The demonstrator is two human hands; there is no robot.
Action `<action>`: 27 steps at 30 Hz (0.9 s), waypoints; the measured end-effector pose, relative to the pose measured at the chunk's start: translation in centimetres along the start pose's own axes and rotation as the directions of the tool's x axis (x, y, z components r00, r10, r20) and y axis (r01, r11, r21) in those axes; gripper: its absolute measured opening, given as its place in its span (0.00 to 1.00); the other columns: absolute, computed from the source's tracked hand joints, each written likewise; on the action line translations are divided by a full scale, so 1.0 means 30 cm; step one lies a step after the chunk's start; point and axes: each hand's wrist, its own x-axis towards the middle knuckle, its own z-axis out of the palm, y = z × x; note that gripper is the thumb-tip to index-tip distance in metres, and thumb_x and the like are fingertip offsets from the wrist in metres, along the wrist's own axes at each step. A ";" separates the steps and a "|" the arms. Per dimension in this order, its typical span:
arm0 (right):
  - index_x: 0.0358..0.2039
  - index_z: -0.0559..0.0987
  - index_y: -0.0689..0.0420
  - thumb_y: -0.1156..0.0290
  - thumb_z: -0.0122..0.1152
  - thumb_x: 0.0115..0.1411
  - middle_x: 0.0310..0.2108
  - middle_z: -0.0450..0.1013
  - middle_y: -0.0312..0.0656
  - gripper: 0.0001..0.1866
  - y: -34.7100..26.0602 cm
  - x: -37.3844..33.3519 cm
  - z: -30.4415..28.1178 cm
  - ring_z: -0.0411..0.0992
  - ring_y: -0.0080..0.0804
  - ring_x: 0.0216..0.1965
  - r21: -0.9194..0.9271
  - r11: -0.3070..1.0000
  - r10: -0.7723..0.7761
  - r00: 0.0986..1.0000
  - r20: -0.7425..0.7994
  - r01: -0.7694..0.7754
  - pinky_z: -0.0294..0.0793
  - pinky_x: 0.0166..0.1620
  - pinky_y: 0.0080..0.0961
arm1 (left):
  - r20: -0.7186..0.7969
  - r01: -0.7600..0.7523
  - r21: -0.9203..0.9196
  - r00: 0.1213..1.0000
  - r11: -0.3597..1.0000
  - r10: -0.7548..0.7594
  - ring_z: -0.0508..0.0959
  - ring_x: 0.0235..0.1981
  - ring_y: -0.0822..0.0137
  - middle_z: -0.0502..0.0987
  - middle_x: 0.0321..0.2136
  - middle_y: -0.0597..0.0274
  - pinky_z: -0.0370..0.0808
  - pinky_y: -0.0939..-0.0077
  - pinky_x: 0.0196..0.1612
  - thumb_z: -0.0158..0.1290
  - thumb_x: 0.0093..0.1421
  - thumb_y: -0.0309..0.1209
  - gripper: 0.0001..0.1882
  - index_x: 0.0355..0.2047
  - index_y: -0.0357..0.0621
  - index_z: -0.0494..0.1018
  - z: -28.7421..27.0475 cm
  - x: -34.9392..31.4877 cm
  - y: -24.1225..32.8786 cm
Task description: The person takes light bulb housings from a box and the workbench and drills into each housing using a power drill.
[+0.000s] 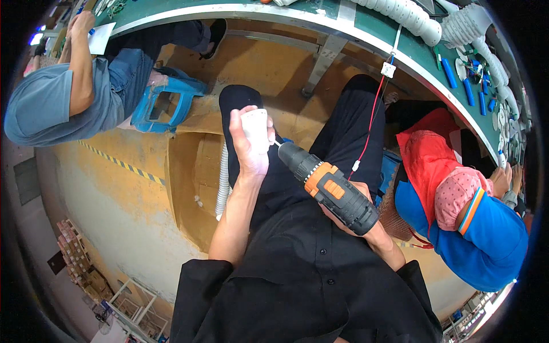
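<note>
My left hand (250, 146) is closed around a small white plastic piece (255, 129), held upright above my left knee. A black and orange cordless drill (329, 188) lies across my lap, gripped by my right hand (361, 191), which is mostly hidden under the drill body. The drill's bit points up and left at the lower right side of the white piece. Whether the tip touches it, I cannot tell. A red cord (372, 123) with a white connector hangs down from the bench just beyond the drill.
A green-topped bench (229, 16) curves across the far side, bearing white corrugated hose (420, 26) and blue-handled tools (449, 73). One person sits left near a blue stool (166, 103), another on the right in red and blue. An open cardboard box (194, 188) stands by my left leg.
</note>
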 end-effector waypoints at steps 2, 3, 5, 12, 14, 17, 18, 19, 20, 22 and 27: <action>0.31 0.76 0.65 0.76 0.67 0.43 0.27 0.74 0.45 0.13 -0.012 0.006 0.001 0.77 0.37 0.28 0.009 1.000 0.026 1.000 -0.016 -0.026 0.75 0.33 0.30 | -0.053 -0.051 -0.049 0.997 0.998 0.049 0.72 0.20 0.69 0.76 0.24 0.58 0.69 0.79 0.21 0.38 0.67 0.65 0.37 0.44 0.40 0.74 0.022 0.003 0.000; 0.31 0.76 0.65 0.76 0.67 0.43 0.27 0.74 0.45 0.13 -0.007 0.008 0.002 0.77 0.37 0.28 0.011 1.000 0.028 1.000 -0.015 -0.028 0.75 0.33 0.30 | -0.063 -0.032 -0.025 0.998 0.999 0.031 0.72 0.20 0.69 0.75 0.24 0.58 0.69 0.78 0.21 0.36 0.67 0.65 0.38 0.43 0.39 0.74 0.020 0.010 0.004; 0.30 0.75 0.65 0.76 0.67 0.43 0.26 0.73 0.45 0.13 0.007 0.010 -0.001 0.76 0.37 0.27 0.001 1.000 -0.008 1.000 0.002 0.008 0.75 0.33 0.30 | -0.074 -0.012 -0.003 0.997 1.000 0.012 0.72 0.20 0.69 0.75 0.23 0.59 0.69 0.78 0.22 0.34 0.67 0.65 0.38 0.43 0.39 0.74 0.019 0.013 0.000; 0.30 0.74 0.65 0.76 0.67 0.42 0.26 0.73 0.44 0.14 -0.001 0.006 0.006 0.76 0.36 0.27 0.009 1.000 0.000 1.000 -0.004 0.000 0.74 0.33 0.30 | -0.048 -0.069 0.068 0.996 0.995 0.072 0.72 0.20 0.68 0.75 0.21 0.59 0.69 0.76 0.22 0.31 0.68 0.59 0.36 0.44 0.38 0.74 0.032 0.010 0.005; 0.30 0.74 0.65 0.76 0.67 0.42 0.26 0.73 0.44 0.14 0.001 0.010 0.007 0.75 0.36 0.27 0.016 1.000 -0.008 1.000 -0.024 0.008 0.74 0.33 0.30 | -0.044 -0.061 0.063 0.997 0.996 0.063 0.72 0.20 0.68 0.75 0.21 0.59 0.69 0.76 0.22 0.31 0.68 0.59 0.35 0.44 0.38 0.74 0.029 0.013 0.000; 0.30 0.74 0.65 0.77 0.66 0.42 0.27 0.73 0.45 0.14 -0.006 0.011 0.002 0.75 0.36 0.27 -0.001 1.000 0.002 1.000 -0.017 -0.002 0.74 0.33 0.30 | -0.038 -0.064 0.050 0.997 0.997 0.066 0.72 0.20 0.68 0.75 0.21 0.58 0.70 0.76 0.22 0.31 0.68 0.59 0.35 0.44 0.38 0.74 0.029 0.013 -0.001; 0.30 0.74 0.65 0.77 0.66 0.42 0.27 0.73 0.45 0.14 -0.007 0.011 -0.003 0.75 0.36 0.27 -0.002 1.000 0.003 1.000 -0.017 -0.003 0.74 0.33 0.30 | -0.030 -0.060 0.045 0.998 0.997 0.062 0.73 0.20 0.68 0.75 0.21 0.58 0.70 0.76 0.22 0.31 0.68 0.59 0.35 0.44 0.38 0.74 0.030 0.013 0.001; 0.30 0.75 0.65 0.77 0.66 0.43 0.27 0.73 0.45 0.13 -0.006 0.011 -0.009 0.76 0.37 0.27 -0.001 1.000 0.001 1.000 0.011 -0.001 0.74 0.33 0.30 | -0.023 -0.057 0.041 0.998 0.998 0.058 0.73 0.20 0.68 0.75 0.22 0.58 0.70 0.76 0.22 0.31 0.68 0.59 0.35 0.44 0.38 0.74 0.031 0.013 0.002; 0.31 0.75 0.66 0.77 0.66 0.43 0.27 0.73 0.46 0.13 -0.006 0.011 -0.012 0.76 0.37 0.27 0.000 1.000 0.000 0.999 0.039 0.000 0.74 0.33 0.30 | -0.023 -0.058 0.041 0.998 0.997 0.059 0.73 0.20 0.68 0.75 0.22 0.58 0.70 0.76 0.22 0.31 0.68 0.59 0.35 0.44 0.38 0.74 0.031 0.012 0.002; 0.31 0.75 0.66 0.77 0.66 0.43 0.27 0.73 0.46 0.13 -0.010 0.013 -0.010 0.77 0.38 0.27 -0.006 1.000 -0.003 0.999 0.033 0.003 0.74 0.34 0.30 | -0.015 -0.040 0.017 0.999 0.999 0.040 0.73 0.20 0.68 0.75 0.22 0.58 0.70 0.75 0.22 0.32 0.68 0.59 0.35 0.44 0.38 0.74 0.029 0.012 0.003; 0.31 0.75 0.66 0.77 0.66 0.42 0.28 0.74 0.47 0.14 -0.014 0.015 -0.006 0.77 0.40 0.28 -0.012 1.000 0.015 1.000 0.027 -0.014 0.75 0.34 0.30 | -0.001 -0.057 0.012 0.998 0.998 0.057 0.73 0.21 0.67 0.75 0.21 0.57 0.70 0.75 0.22 0.32 0.68 0.58 0.35 0.45 0.39 0.74 0.023 0.014 0.000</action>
